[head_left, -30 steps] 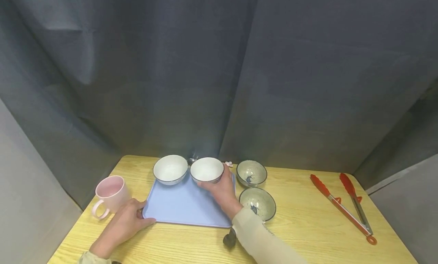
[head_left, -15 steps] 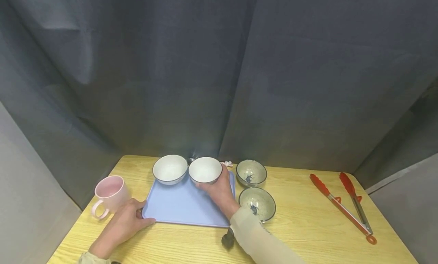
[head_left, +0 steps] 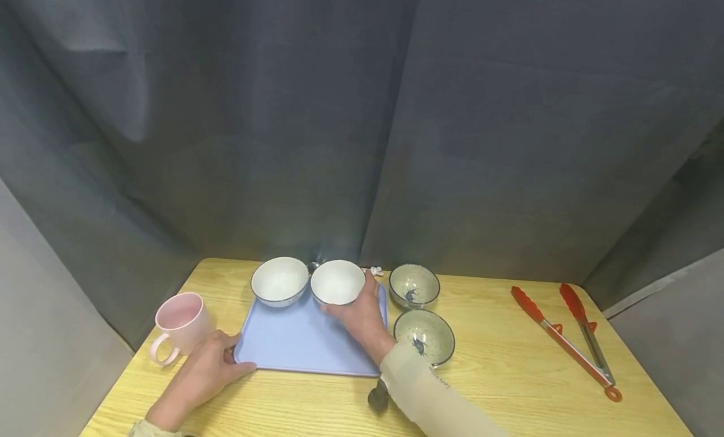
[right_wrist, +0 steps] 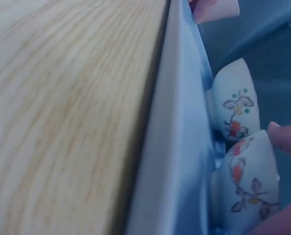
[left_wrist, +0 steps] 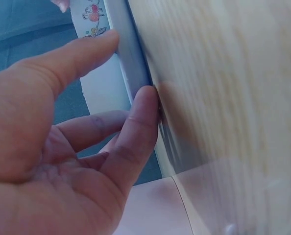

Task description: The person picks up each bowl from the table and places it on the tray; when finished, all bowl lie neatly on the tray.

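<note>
In the head view, my left hand (head_left: 206,365) holds the near left corner of a blue tray (head_left: 308,349), its thumb along the front edge. The left wrist view has the thumb and a finger at the tray's rim (left_wrist: 131,58). My right hand (head_left: 364,317) grips a white bowl (head_left: 338,282) by its near right side, thumb in front and fingers around the right. This bowl stands upright at the tray's back, beside another white bowl (head_left: 279,280). Painted red flowers show on the outside of both in the right wrist view, where the held bowl's foot (right_wrist: 216,196) meets the tray.
Two speckled grey-green bowls (head_left: 415,286) stand right of the tray, one nearer the front. A pink mug (head_left: 183,324) is close by my left hand. Red-tipped tongs (head_left: 565,346) lie spread at the right. Behind the white bowls is a shiny metal piece (head_left: 313,266); a dark curtain hangs beyond.
My right hand has shifted the gripped white bowl slightly left, closer to the other white bowl. My left hand has stayed at the tray's corner.
</note>
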`<state>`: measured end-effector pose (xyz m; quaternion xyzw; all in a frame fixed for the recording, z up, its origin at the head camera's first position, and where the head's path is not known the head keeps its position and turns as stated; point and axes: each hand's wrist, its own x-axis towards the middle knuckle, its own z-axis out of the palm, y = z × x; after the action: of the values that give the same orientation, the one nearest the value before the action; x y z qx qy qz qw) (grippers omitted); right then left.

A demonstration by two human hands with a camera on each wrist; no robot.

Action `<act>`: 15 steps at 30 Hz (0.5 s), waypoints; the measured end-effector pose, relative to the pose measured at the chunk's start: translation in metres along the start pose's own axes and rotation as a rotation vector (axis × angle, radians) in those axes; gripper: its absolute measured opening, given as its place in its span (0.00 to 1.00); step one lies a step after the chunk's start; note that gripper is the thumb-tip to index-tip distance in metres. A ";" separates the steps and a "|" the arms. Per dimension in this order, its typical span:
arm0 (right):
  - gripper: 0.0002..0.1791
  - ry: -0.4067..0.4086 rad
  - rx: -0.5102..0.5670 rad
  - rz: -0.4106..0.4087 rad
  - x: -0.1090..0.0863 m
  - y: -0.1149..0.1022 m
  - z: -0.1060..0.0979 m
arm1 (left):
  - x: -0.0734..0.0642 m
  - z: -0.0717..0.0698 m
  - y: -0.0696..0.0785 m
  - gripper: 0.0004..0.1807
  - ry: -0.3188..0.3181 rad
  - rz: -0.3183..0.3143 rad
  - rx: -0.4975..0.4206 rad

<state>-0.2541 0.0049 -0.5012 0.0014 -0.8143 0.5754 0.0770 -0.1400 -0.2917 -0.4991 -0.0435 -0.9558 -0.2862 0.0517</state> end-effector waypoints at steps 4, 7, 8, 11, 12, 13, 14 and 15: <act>0.71 -0.005 -0.044 -0.016 0.000 -0.009 -0.010 | 0.001 0.000 0.001 0.35 -0.003 -0.007 -0.007; 0.71 -0.036 -0.051 -0.036 -0.002 -0.015 -0.021 | 0.000 0.000 0.001 0.35 -0.003 -0.012 -0.016; 0.70 -0.050 -0.047 -0.038 -0.003 -0.017 -0.026 | 0.000 0.000 0.001 0.34 -0.003 -0.012 -0.018; 0.69 -0.099 -0.023 -0.037 -0.007 -0.021 -0.042 | 0.000 0.000 0.001 0.32 -0.003 -0.011 -0.023; 0.69 -0.116 -0.018 -0.026 -0.009 -0.022 -0.047 | 0.000 0.000 0.001 0.31 -0.003 -0.009 -0.022; 0.69 -0.130 -0.014 -0.023 -0.012 -0.024 -0.053 | 0.000 0.000 0.001 0.29 -0.005 -0.006 -0.020; 0.69 -0.140 -0.008 -0.027 -0.014 -0.024 -0.058 | 0.000 0.000 0.001 0.29 -0.004 -0.006 -0.019; 0.69 -0.152 -0.008 -0.025 -0.016 -0.025 -0.064 | 0.000 0.000 0.001 0.29 -0.003 -0.005 -0.017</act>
<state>-0.2279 0.0549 -0.4587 0.0550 -0.8201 0.5692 0.0219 -0.1401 -0.2910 -0.4982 -0.0419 -0.9535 -0.2943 0.0491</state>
